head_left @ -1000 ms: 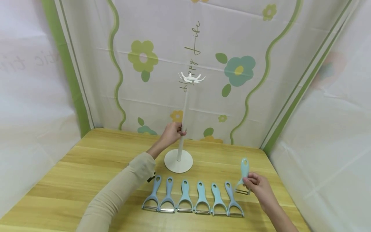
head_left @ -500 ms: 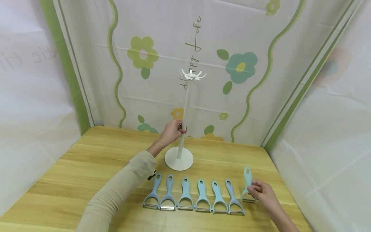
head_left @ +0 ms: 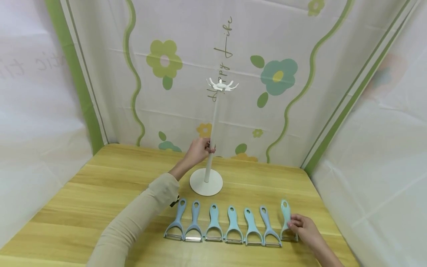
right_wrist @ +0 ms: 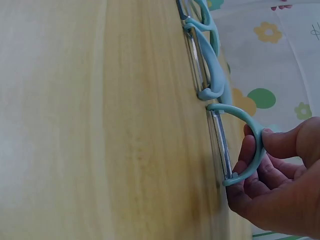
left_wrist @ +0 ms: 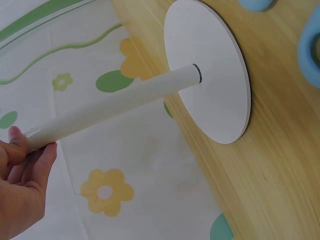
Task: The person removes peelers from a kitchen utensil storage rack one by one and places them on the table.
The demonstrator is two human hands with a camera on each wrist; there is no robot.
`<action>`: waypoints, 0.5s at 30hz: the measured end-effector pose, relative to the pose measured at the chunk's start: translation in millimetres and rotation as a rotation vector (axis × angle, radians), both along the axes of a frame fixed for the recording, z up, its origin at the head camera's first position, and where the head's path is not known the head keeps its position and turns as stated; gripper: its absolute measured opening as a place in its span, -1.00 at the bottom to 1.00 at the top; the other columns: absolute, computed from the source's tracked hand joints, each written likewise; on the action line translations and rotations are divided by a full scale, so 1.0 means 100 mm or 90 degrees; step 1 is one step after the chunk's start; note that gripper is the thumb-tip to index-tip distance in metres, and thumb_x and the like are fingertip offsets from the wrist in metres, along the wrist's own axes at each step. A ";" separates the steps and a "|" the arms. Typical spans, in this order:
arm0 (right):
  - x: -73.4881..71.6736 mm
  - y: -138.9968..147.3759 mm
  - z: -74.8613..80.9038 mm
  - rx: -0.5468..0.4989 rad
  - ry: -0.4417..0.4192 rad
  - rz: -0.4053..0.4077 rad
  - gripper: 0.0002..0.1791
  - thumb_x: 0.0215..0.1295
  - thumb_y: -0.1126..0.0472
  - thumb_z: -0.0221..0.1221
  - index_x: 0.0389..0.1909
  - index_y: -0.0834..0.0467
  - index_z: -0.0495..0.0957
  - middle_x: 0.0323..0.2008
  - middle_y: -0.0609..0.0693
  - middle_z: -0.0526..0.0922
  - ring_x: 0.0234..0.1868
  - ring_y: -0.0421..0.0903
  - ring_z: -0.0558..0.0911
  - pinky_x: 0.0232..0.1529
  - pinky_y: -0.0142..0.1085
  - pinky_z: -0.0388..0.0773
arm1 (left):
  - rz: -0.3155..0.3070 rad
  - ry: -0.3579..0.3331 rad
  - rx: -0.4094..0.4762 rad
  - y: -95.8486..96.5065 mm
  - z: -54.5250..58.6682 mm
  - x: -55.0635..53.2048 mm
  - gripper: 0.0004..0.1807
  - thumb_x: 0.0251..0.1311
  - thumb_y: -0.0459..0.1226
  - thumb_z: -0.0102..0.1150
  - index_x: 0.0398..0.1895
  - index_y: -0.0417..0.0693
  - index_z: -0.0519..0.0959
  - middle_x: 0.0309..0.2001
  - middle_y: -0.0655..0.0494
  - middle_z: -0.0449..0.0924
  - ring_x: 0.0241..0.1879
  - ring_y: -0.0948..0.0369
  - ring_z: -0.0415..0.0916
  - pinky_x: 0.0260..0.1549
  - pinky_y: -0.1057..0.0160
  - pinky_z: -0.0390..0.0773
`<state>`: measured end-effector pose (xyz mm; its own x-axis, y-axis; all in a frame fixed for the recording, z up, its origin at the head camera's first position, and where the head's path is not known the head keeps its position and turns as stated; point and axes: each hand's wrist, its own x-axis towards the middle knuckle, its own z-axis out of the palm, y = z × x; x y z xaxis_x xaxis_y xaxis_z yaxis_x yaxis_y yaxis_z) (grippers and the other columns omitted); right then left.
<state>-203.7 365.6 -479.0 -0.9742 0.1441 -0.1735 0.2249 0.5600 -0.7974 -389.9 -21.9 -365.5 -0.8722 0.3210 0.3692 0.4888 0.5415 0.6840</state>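
My left hand (head_left: 199,149) grips the pole of a white stand (head_left: 215,118) about midway up. The stand rises from a round flat base (left_wrist: 220,110) on the table and carries a ring of upturned hooks at its top. With thumb and fingers my right hand (head_left: 307,230) pinches a mint-green Y-shaped peeler (head_left: 285,211) by the neck, at the right end of a row of peelers. In the right wrist view, the blade of this peeler (right_wrist: 245,172) lies right at the wooden surface, close to the neighbouring blue peeler (right_wrist: 212,70).
Several blue and teal peelers (head_left: 232,224) lie side by side in front of the stand, handles pointing away. Behind the wooden table (head_left: 110,193) hangs a flower-printed cloth (head_left: 186,104), with more cloth at both sides.
My right hand has lowered the mint-green peeler toward the table and a little to the right, level with the row. My left hand keeps its grip on the pole.
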 end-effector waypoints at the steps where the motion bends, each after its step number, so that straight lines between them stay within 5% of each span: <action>1: 0.00 0.00 -0.01 -0.003 -0.001 -0.003 -0.55 0.37 0.42 0.14 0.17 0.62 0.34 -0.16 0.22 0.73 -0.23 -0.19 0.66 -0.24 -0.46 0.60 | -0.001 0.003 -0.001 0.00 0.00 0.00 -0.89 0.25 -0.43 0.27 -0.18 -0.29 0.65 -0.19 -0.14 0.73 -0.14 0.05 0.74 -0.16 0.22 0.74; 9: 0.03 -0.01 -0.05 -0.034 -0.005 -0.014 -0.57 0.34 0.49 0.11 0.14 0.66 0.32 -0.22 0.20 0.73 -0.26 -0.14 0.67 -0.25 -0.40 0.63 | -0.007 0.007 0.004 0.01 0.01 0.00 -0.89 0.24 -0.45 0.27 -0.18 -0.30 0.65 -0.19 -0.15 0.74 -0.14 0.04 0.75 -0.17 0.23 0.74; 15: 0.06 -0.05 -0.06 0.014 -0.003 -0.014 -0.68 0.30 0.45 0.17 0.02 0.56 0.47 -0.31 0.10 0.73 -0.29 -0.14 0.65 -0.34 -0.42 0.58 | -0.001 0.002 0.002 0.00 0.01 0.00 -0.89 0.24 -0.45 0.27 -0.19 -0.30 0.65 -0.20 -0.15 0.74 -0.14 0.05 0.75 -0.16 0.22 0.74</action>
